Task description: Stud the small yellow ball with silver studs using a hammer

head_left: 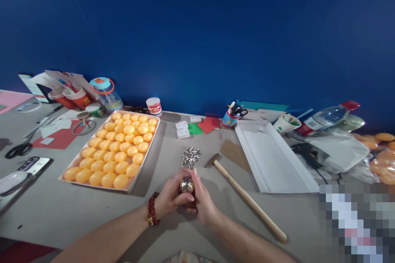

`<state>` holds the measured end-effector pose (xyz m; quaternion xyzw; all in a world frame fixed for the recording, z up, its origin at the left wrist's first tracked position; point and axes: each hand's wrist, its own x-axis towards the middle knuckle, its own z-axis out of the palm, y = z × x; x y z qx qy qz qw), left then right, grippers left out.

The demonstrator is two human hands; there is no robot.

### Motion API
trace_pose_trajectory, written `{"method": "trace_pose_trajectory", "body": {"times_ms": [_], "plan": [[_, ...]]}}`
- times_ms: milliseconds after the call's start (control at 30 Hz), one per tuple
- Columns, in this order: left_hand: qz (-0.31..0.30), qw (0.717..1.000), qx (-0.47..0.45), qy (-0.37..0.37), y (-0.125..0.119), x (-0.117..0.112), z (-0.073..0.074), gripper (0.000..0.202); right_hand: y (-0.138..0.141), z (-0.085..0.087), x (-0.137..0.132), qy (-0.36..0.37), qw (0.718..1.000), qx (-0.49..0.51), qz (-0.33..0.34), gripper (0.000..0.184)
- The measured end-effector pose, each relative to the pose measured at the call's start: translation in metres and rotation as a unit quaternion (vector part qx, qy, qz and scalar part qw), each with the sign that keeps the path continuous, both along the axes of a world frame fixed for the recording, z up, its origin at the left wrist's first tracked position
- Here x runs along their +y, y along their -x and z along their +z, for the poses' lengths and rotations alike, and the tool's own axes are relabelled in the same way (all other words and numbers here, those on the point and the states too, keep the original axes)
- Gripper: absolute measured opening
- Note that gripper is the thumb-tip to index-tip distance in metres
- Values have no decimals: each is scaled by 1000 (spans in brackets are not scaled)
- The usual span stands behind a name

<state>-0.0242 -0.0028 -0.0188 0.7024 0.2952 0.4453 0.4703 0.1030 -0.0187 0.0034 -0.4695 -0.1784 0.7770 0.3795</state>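
Both hands are cupped together round a small ball [187, 186] whose visible side is covered in shiny silvery studs. My left hand [171, 191], with a dark red bead bracelet at the wrist, curls round its left side. From the right, my right hand [202, 199] closes on it, thumb along the edge. Its underside is hidden by the fingers. Just beyond the hands lies a loose heap of small silvery metal pieces [190, 156], which look like thumbtacks. A hammer [247, 195] with a wooden handle rests on the table to the right.
On the left stands a tray [128, 190] of orange balls. A white tray [271, 160] lies on the right. Small white boxes [182, 133], red paper [210, 124] and a pen cup [230, 119] are farther back. Blue wall [197, 41] rises behind the table.
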Motion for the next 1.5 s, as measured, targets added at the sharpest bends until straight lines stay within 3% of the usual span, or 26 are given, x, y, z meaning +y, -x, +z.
{"method": "trace_pose_trajectory", "body": {"times_ms": [233, 367, 467, 567, 667, 800, 933, 1033, 1200, 1500], "plan": [[-17, 994, -91, 60, 2, 1, 2, 54, 2, 1, 0, -37, 999, -23, -4, 65], [7, 995, -78, 65, 3, -3, -1, 56, -3, -1, 1, -30, 999, -39, -7, 68], [24, 993, -86, 78, 3, -4, -4, 43, -7, 0, 3, -4, 999, -46, -7, 69], [20, 984, -124, 127, 2, -2, -5, 38, -10, 0, 6, -4, 1000, -20, -18, 66], [26, 977, -147, 154, 1, 2, -1, 41, -13, 1, 9, -55, 998, 34, -2, 60], [26, 981, -149, 123, 0, 6, 5, 47, -15, 8, 10, -94, 994, 55, 17, 51], [29, 991, -115, 67, 1, 4, 4, 55, -16, 13, 5, -16, 999, 48, -3, 54], [34, 995, -64, 67, 2, 0, 0, 49, -17, 11, -1, 12, 998, 55, -5, 57], [62, 996, -39, 52, 4, -1, -1, 38, -19, 5, -5, -17, 999, 42, 11, 58], [33, 998, -35, 30, 2, 0, 8, 35, -21, -1, -7, -60, 997, 56, -2, 48]]}}
